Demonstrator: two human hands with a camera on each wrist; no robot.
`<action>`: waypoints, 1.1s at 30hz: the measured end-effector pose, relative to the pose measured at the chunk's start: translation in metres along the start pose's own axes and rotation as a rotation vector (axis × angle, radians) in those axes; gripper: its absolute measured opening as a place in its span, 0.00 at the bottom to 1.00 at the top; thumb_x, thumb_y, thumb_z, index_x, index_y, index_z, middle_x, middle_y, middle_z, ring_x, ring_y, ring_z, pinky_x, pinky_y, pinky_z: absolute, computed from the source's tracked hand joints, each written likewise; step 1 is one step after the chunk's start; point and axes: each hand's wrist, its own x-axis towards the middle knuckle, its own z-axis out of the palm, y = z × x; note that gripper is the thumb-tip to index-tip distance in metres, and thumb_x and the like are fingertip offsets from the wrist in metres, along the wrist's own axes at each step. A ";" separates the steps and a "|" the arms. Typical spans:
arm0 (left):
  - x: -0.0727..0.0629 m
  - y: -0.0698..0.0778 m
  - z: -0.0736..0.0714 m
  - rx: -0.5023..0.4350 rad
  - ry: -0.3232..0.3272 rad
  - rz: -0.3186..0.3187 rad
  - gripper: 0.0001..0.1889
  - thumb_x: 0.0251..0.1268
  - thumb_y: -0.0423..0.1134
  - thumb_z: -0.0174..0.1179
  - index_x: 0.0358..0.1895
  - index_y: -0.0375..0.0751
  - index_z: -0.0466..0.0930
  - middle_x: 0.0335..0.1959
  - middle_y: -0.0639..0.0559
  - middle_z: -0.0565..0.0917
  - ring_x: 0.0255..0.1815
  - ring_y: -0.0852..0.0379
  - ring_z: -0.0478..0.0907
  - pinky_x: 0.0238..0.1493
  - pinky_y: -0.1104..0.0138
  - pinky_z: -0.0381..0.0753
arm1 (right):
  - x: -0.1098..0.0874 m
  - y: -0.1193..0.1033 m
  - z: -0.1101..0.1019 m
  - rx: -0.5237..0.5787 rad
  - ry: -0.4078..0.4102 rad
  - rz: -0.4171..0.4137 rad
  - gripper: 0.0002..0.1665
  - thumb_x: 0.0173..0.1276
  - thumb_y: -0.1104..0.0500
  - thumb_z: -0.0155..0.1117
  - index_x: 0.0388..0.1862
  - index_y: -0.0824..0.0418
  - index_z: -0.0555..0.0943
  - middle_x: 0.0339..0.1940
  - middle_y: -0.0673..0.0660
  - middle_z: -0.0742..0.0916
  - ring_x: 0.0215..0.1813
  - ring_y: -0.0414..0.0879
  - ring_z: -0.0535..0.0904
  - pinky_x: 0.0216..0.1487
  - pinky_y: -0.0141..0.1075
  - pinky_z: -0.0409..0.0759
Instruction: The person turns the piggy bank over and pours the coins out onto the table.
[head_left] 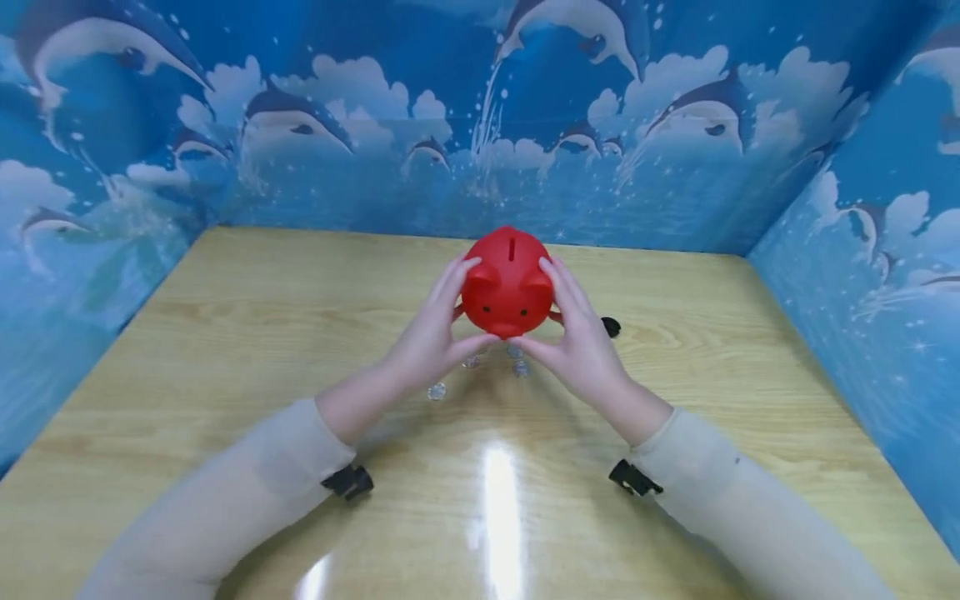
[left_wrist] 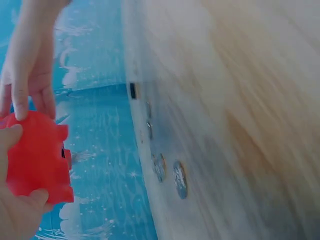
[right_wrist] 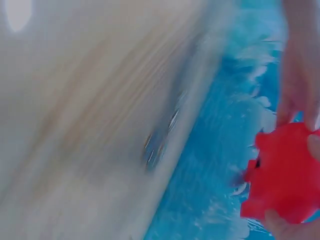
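Observation:
A red piggy bank point(head_left: 506, 279) with a coin slot on its back is held up over the table, its snout toward me. My left hand point(head_left: 431, 333) grips its left side, fingers along the flank and thumb low by the snout. On the other side my right hand point(head_left: 573, 337) holds it the same way, the thumbs nearly meeting. In the left wrist view a dark spot shows on the piggy bank's point(left_wrist: 35, 160) underside. Below it several silvery coins lie on the table, among them one coin point(head_left: 437, 391) at the left and another coin point(head_left: 521, 367) farther right.
A small black piece point(head_left: 611, 327), its kind unclear, lies on the wooden table point(head_left: 300, 292) right of my right hand. Blue dolphin-print sheeting point(head_left: 480, 167) stands behind the table and along both sides. Black wrist devices point(head_left: 348, 482) show under both sleeves.

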 end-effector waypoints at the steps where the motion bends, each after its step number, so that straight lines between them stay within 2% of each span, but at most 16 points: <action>1: 0.000 0.001 0.000 0.007 0.002 0.007 0.46 0.49 0.33 0.70 0.70 0.48 0.52 0.71 0.51 0.54 0.67 0.55 0.57 0.51 0.62 0.76 | 0.000 -0.001 -0.001 -0.015 0.000 -0.001 0.56 0.53 0.61 0.74 0.75 0.54 0.51 0.74 0.56 0.56 0.67 0.54 0.62 0.51 0.44 0.77; 5: 0.002 0.005 -0.002 0.003 0.018 0.031 0.46 0.50 0.32 0.70 0.71 0.48 0.51 0.71 0.50 0.53 0.67 0.53 0.57 0.51 0.61 0.76 | 0.001 -0.007 -0.006 -0.041 0.012 -0.008 0.57 0.52 0.61 0.74 0.75 0.54 0.50 0.74 0.55 0.56 0.67 0.54 0.63 0.51 0.45 0.78; 9: 0.002 0.008 -0.004 -0.010 0.021 0.015 0.47 0.50 0.33 0.70 0.71 0.47 0.50 0.71 0.49 0.53 0.67 0.51 0.59 0.51 0.61 0.76 | 0.003 -0.012 -0.011 -0.060 -0.014 -0.009 0.56 0.53 0.60 0.74 0.75 0.54 0.51 0.74 0.56 0.56 0.66 0.54 0.63 0.50 0.46 0.78; 16: 0.000 0.003 -0.001 -0.012 -0.005 0.002 0.47 0.50 0.33 0.69 0.71 0.45 0.50 0.69 0.47 0.57 0.65 0.53 0.61 0.51 0.62 0.76 | 0.004 -0.007 -0.008 -0.046 -0.066 0.040 0.56 0.53 0.59 0.74 0.75 0.57 0.50 0.73 0.57 0.57 0.66 0.54 0.64 0.50 0.45 0.78; 26: -0.005 0.000 0.000 0.036 -0.048 -0.123 0.47 0.49 0.36 0.71 0.71 0.48 0.51 0.66 0.50 0.61 0.64 0.53 0.61 0.50 0.60 0.77 | 0.001 0.005 0.003 0.007 -0.100 0.097 0.55 0.54 0.57 0.73 0.75 0.54 0.50 0.71 0.56 0.62 0.62 0.51 0.67 0.51 0.44 0.78; 30: -0.006 -0.002 0.001 0.051 -0.057 -0.158 0.46 0.49 0.37 0.71 0.70 0.49 0.52 0.64 0.51 0.63 0.63 0.54 0.62 0.49 0.60 0.78 | 0.001 0.008 0.007 -0.023 -0.104 0.097 0.55 0.54 0.56 0.73 0.74 0.54 0.51 0.71 0.56 0.63 0.63 0.52 0.67 0.51 0.45 0.78; 33: -0.007 -0.005 0.002 0.074 -0.062 -0.161 0.46 0.48 0.37 0.72 0.69 0.49 0.51 0.64 0.51 0.64 0.62 0.54 0.63 0.49 0.60 0.78 | 0.000 0.010 0.009 -0.067 -0.101 0.083 0.55 0.53 0.55 0.74 0.74 0.56 0.52 0.71 0.57 0.62 0.64 0.53 0.65 0.51 0.45 0.77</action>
